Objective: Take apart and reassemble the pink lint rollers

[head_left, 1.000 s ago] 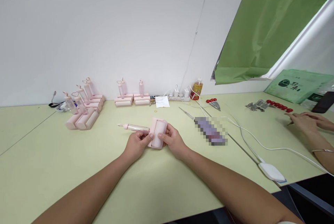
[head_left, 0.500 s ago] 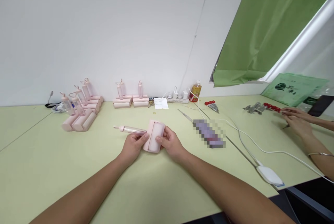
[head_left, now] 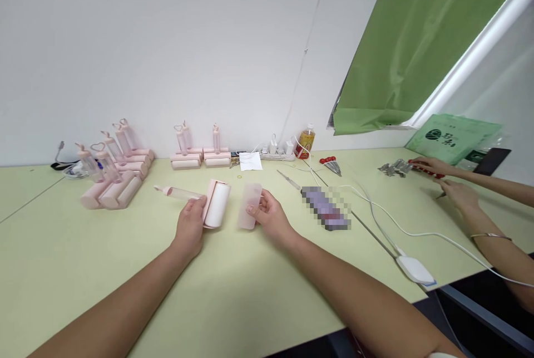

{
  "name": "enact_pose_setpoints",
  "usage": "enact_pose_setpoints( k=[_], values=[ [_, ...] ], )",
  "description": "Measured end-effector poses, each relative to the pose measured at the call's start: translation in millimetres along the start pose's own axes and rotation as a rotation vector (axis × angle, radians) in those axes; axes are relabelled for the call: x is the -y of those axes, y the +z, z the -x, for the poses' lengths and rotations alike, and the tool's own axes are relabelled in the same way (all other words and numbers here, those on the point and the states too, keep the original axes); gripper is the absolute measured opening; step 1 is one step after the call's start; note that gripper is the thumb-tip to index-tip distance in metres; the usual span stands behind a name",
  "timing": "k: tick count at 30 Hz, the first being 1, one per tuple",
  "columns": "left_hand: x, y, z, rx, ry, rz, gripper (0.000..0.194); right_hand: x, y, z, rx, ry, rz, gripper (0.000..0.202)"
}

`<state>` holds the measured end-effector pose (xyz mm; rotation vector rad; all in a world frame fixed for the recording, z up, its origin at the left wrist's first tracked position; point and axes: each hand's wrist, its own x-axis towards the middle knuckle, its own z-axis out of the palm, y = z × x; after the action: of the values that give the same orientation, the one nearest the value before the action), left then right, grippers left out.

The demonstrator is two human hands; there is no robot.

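Currently, one pink roller unit is open: its white roll (head_left: 218, 207) sits exposed in the pink housing (head_left: 209, 197), and the translucent cover (head_left: 247, 202) is fully off, just beside it, not touching. Location: over the middle of the pale green table (head_left: 233, 291); contact with the surface, cannot tell.

Left hand (head_left: 191, 227): closed round the housing's left edge, at the inner end of the clear handle (head_left: 179, 193), which points leftward. Right hand (head_left: 270, 214): pinches the cover, thumb on the near face, fingers behind.

Progress: cover separated, done. Roll and handle appear to be in place. Outstanding, judging from the left-hand group of units (head_left: 125, 188) and the rear units (head_left: 186, 163), which look closed with handles upright: this cover is not on. Removal or refitting, cannot tell from the pose.
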<state>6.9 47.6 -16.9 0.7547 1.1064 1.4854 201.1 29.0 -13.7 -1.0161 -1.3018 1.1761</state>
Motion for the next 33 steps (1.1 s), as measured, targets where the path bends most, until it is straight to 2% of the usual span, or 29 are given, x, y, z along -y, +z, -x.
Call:
enact_pose_setpoints(
  k=[3, 5, 7, 10, 18, 22, 26, 29, 33],
  values=[
    [-3, -1.1, -4, -0.064, -0.007, 0.001, 0.025, 5, -10, -4, -0.100, -0.070, 0.345, 0.057],
    [-4, -1.0, -5, -0.087, -0.009, 0.008, 0.024, 9, -17, -5, -0.117, -0.113, 0.623, 0.060],
    [-4, -0.5, -5, -0.094, -0.008, 0.004, 0.023, 14, -22, -6, -0.080, -0.120, 0.855, 0.060],
    [-4, 0.2, -3, -0.094, -0.010, -0.009, 0.023, 18, -25, -6, 0.013, -0.095, 1.036, 0.057],
    [-3, -0.7, -2, -0.059, 0.001, -0.069, 0.024, 12, -26, -3, 0.150, -0.185, 1.094, 0.049],
    [-2, -1.0, -2, -0.052, 0.013, -0.079, 0.026, 11, -25, -4, 0.087, -0.222, 1.163, 0.049],
    [-2, -0.8, -1, -0.043, 0.006, -0.092, 0.027, 22, -13, 7, 0.015, -0.313, 1.237, 0.041],
    [-1, -1.4, -2, -0.037, 0.019, -0.112, 0.027, 29, 2, 21, 0.112, -0.341, 1.250, 0.036],
    [2, -2.7, -3, -0.018, 0.034, -0.119, 0.028, 25, 16, 35, 0.191, -0.323, 1.311, 0.043]
  ],
)
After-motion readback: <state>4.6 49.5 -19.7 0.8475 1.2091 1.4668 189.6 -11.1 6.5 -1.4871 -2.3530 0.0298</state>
